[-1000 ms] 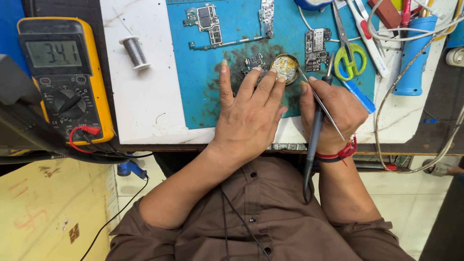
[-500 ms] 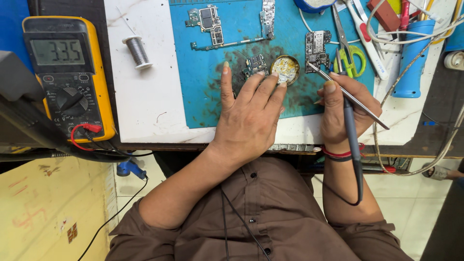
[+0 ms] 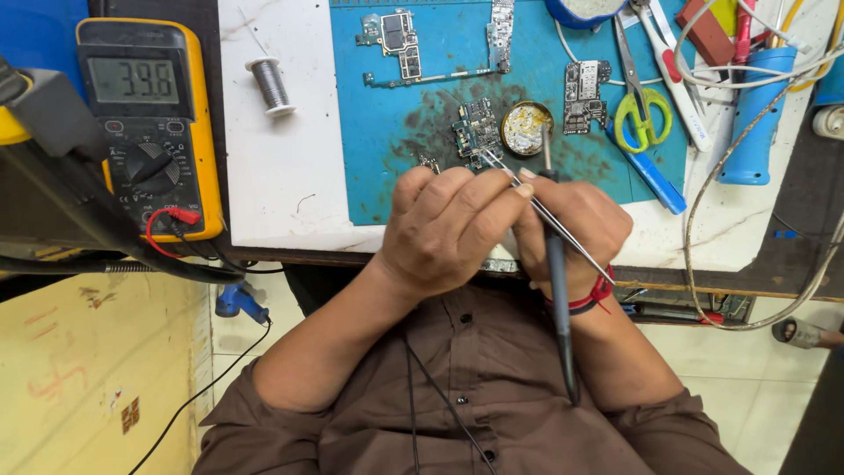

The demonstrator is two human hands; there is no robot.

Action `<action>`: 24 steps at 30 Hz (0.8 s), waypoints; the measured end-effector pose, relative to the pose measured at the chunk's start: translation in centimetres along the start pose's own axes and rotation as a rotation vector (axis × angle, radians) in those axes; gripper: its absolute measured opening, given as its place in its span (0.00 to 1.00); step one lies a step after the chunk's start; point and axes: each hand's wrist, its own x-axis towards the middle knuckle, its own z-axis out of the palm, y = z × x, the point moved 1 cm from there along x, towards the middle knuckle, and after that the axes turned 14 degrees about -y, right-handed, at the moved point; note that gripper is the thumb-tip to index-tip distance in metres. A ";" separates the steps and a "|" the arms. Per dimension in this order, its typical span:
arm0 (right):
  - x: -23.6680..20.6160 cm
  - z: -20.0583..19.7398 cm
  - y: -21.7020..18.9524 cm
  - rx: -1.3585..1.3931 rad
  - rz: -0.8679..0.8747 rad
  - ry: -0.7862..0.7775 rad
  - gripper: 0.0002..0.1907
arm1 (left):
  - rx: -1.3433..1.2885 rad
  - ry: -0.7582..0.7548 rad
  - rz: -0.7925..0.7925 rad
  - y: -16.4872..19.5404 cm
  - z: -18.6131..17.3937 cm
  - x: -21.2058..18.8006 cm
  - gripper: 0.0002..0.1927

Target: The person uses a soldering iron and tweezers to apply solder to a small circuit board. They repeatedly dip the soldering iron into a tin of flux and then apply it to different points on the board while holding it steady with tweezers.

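We see both hands together over the blue rubber mat (image 3: 378,167) on the white bench (image 3: 281,176). The left hand (image 3: 444,230) grips thin metal tweezers (image 3: 549,215); the right hand (image 3: 576,224) grips a dark soldering iron (image 3: 557,290), its tip near the round brass flux tin (image 3: 526,128). We count four green circuit boards around it; the nearest small circuit board (image 3: 476,132) lies just beside the tin. A yellow multimeter (image 3: 145,123) stands left, with a solder spool (image 3: 270,85) between.

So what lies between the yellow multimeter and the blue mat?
In the head view, a solder wire spool stands on the white board between the multimeter and the mat.
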 end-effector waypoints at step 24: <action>1.1 -1.2 -1.5 0.029 -0.207 -0.075 0.15 | -0.053 -0.093 -0.096 -2.0 -2.4 -1.2 0.14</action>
